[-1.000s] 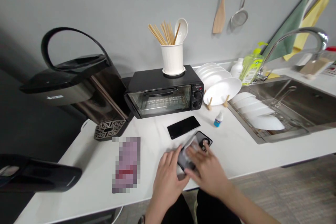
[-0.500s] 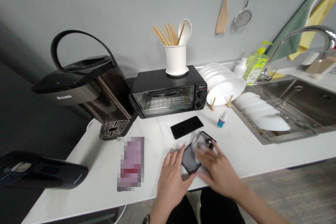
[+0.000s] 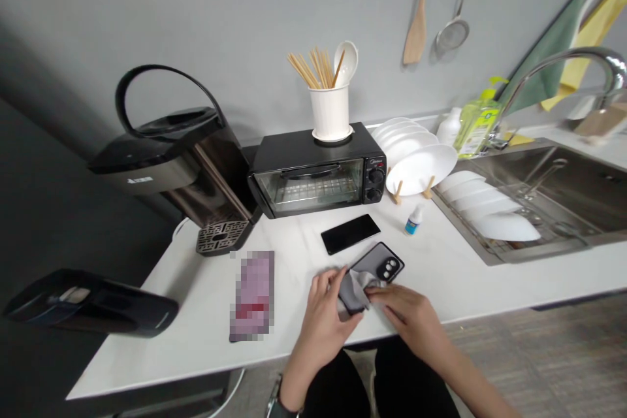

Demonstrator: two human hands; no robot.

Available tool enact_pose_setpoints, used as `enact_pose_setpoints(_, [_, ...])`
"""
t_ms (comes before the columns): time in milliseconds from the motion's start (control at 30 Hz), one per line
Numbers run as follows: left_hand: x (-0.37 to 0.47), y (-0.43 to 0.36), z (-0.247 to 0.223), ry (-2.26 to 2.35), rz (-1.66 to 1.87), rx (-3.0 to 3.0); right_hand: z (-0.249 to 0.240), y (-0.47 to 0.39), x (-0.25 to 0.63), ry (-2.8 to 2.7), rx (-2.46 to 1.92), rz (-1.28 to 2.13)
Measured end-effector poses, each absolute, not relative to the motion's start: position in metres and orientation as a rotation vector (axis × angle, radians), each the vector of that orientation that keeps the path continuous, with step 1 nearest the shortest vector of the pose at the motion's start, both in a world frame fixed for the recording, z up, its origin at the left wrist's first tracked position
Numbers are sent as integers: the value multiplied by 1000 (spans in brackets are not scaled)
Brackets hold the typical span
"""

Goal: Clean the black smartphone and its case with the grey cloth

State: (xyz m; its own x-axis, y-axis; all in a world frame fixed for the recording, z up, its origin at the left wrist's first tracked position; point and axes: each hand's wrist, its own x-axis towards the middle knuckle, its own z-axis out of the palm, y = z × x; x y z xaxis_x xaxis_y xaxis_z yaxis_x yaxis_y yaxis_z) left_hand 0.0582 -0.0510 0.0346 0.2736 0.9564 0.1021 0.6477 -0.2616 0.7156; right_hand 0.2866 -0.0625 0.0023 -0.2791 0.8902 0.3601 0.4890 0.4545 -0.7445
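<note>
A phone case (image 3: 368, 262) with a dark rim and a greyish see-through back lies on the white countertop, its camera cutouts toward the upper right. My left hand (image 3: 324, 317) grips its lower left end between thumb and fingers. Pinched in my right hand (image 3: 410, 315) is a thin grey cloth (image 3: 357, 286), spread over the lower part of the case. Just behind lies a black phone (image 3: 351, 234), screen up. A small bottle (image 3: 413, 221) with a blue label stands to the right of the phone.
Behind are a toaster oven (image 3: 313, 181) carrying a chopstick holder (image 3: 330, 114), and a drinks dispenser (image 3: 191, 170). White plates (image 3: 421, 168) stand in a rack near the sink (image 3: 490, 253). At left are a pixelated purple item (image 3: 255, 287) and a dark appliance (image 3: 93, 304).
My right hand has moved the cloth from the middle of the case, near the camera end, down toward its lower end. My left hand still grips the case. The view has shifted slightly.
</note>
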Motion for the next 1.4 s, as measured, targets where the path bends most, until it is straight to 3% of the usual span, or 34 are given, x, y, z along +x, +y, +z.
enact_pose_setpoints(133, [59, -42, 28, 1409, 1033, 1764, 0, -62, 296, -1093, -1224, 901])
enact_pose_setpoints(267, [61, -40, 19, 1424, 1188, 1656, -2, -63, 298, -767, -1076, 1105])
enact_pose_setpoints(733, [61, -43, 15, 1487, 1005, 1857, 6, -78, 311, -836, -967, 1268])
enact_pose_setpoints(1033, [62, -44, 19, 1479, 981, 1892, 3, -84, 306, -900, -1197, 1071])
enact_pose_setpoints(1400, [61, -44, 14, 1444, 1002, 1987, 46, -83, 332, -1092, -1425, 782])
